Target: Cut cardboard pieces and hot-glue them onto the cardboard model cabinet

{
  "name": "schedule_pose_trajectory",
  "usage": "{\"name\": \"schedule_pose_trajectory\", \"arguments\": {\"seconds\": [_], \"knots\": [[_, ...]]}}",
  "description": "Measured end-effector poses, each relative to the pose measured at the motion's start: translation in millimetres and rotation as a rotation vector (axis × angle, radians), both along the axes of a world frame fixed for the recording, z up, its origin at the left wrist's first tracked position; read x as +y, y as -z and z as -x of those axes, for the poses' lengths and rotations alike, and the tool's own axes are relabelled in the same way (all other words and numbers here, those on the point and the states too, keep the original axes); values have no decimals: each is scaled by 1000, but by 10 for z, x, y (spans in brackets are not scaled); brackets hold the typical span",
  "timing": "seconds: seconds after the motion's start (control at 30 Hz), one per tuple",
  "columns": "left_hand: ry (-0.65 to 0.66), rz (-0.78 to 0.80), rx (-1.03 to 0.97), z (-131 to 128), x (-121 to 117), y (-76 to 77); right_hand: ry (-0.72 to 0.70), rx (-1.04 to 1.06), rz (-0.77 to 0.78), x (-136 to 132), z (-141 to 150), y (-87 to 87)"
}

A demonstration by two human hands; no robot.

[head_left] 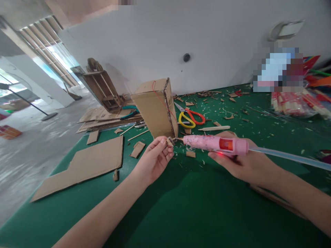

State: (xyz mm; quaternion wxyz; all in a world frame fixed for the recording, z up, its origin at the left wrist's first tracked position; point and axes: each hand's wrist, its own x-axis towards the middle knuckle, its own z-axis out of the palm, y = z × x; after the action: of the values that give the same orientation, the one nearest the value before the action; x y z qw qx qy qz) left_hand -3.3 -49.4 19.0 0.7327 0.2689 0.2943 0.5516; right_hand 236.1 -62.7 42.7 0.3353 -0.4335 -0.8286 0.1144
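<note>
My left hand (158, 160) pinches a small cardboard piece (170, 141) between thumb and fingers. Wrapped in my right hand (240, 162) is a pink hot glue gun (201, 142), with a clear glue stick (287, 156) running out of its back and a red light glowing underneath. The gun's metal nozzle points left and is at the edge of the cardboard piece; whether it touches I cannot tell. Just behind my left hand a tall cardboard box (152, 106) stands upright, with a thin red wire (165, 102) along its top and side.
Behind the box's right side lie red-and-yellow scissors (190, 117) and a wooden stick (214, 128). A large cut cardboard sheet (90, 160) rests at left, near teal-handled pliers (129, 112) and a cardboard structure (103, 88). Scraps litter the green table (165, 213); packaged items (292, 103) lie at right.
</note>
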Motion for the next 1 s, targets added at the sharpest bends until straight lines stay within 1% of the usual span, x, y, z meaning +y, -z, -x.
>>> {"name": "schedule_pose_trajectory", "arguments": {"seconds": [0.1, 0.17, 0.23, 0.3, 0.37, 0.43, 0.53, 0.63, 0.7, 0.83, 0.9, 1.0], "knots": [[-19, -18, 39, 0, 13, -7, 16, 59, 28, 5, -7, -3], [-34, -82, 131, 11, 25, -23, 37, 117, 61, 22, -36, 16], [-51, -189, 323, 29, 31, -51, 87, 184, 92, 61, -86, 37], [-89, -302, 573, 48, 26, -87, 176, 259, 128, 126, -146, 34], [-125, -406, 808, 58, 9, -122, 287, 332, 177, 215, -207, -15], [-136, -520, 971, 51, -9, -153, 399, 386, 212, 320, -262, -106], [-74, -662, 1097, 4, -18, -201, 527, 451, 229, 474, -330, -250], [32, -709, 1152, -78, 7, -270, 616, 481, 227, 589, -400, -291], [91, -754, 1184, -139, 38, -317, 636, 533, 221, 645, -460, -230], [154, -881, 1224, -238, 117, -359, 625, 653, 206, 748, -590, 16], [196, -915, 1310, -260, 155, -353, 655, 662, 158, 796, -632, 123], [276, -969, 1487, -261, 197, -325, 689, 662, 108, 844, -648, 204]]}}
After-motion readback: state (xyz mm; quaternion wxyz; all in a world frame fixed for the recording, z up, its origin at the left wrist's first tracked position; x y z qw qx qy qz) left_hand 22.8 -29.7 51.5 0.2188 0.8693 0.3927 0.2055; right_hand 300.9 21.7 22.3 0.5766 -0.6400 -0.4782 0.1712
